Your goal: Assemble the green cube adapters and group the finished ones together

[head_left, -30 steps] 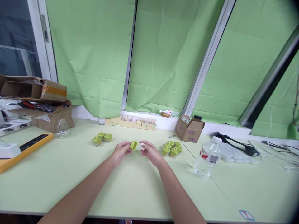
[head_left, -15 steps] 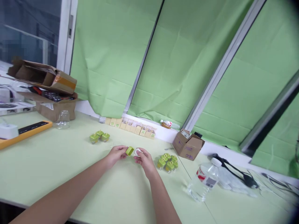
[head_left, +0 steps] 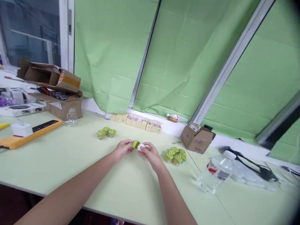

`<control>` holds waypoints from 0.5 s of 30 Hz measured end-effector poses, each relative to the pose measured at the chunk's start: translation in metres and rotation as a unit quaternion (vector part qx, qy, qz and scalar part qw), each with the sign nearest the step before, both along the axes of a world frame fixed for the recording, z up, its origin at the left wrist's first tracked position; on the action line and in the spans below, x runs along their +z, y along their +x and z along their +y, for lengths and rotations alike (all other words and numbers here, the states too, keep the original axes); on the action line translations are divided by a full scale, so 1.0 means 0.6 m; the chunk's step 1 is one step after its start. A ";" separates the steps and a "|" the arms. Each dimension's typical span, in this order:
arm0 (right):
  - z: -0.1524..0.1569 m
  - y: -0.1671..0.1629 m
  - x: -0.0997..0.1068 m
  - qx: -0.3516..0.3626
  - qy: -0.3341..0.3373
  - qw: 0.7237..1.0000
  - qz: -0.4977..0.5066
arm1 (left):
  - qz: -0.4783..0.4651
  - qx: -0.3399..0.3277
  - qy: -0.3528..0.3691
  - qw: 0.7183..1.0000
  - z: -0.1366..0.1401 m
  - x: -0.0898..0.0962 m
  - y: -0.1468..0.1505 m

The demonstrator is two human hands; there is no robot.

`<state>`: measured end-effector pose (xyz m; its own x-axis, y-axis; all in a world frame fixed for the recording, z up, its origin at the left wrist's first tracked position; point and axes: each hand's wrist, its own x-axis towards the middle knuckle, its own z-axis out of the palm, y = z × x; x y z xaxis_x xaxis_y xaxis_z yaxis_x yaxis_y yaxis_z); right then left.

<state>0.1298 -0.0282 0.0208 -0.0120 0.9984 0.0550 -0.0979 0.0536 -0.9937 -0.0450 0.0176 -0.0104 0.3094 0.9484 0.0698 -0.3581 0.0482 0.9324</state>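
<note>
Cap [head_left: 136, 144] and white piece [head_left: 141, 147], nearly together over the table [head_left: 127, 189].
From afar I see my left hand [head_left: 123, 150] pinch the cap, apparently to keep its hollow facing the white piece my right hand [head_left: 152, 155] grips; jars [head_left: 177, 159] flank both, likely for reach.

Three containers [head_left: 106, 129] lie left of the left hand [head_left: 124, 147]; a container cluster [head_left: 177, 159] lies between the right hand [head_left: 150, 153] and the bottle [head_left: 217, 173]. Behind them on the table [head_left: 131, 190] stands a row of boxes [head_left: 138, 123].
</note>
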 end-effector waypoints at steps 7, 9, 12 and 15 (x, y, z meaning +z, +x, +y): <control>0.006 -0.006 -0.011 0.003 0.062 0.998 -0.011 | -0.025 0.008 -0.010 1.000 -0.006 0.009 0.002; 0.008 -0.006 -0.014 -0.002 0.074 0.997 -0.015 | -0.027 0.007 -0.005 1.000 -0.006 0.010 0.003; 0.008 -0.006 -0.015 -0.001 0.081 0.996 -0.024 | -0.031 0.009 -0.001 0.999 -0.006 0.010 0.003; 0.007 -0.007 -0.016 0.000 0.084 0.996 -0.034 | -0.045 0.011 0.004 0.999 -0.005 0.009 0.005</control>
<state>0.1255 -0.0238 0.0112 -0.0215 0.9751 0.2207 -0.0298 0.2201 -0.9750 -0.0420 0.0144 -0.0049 0.2815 0.9539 0.1046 -0.4413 0.0319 0.8968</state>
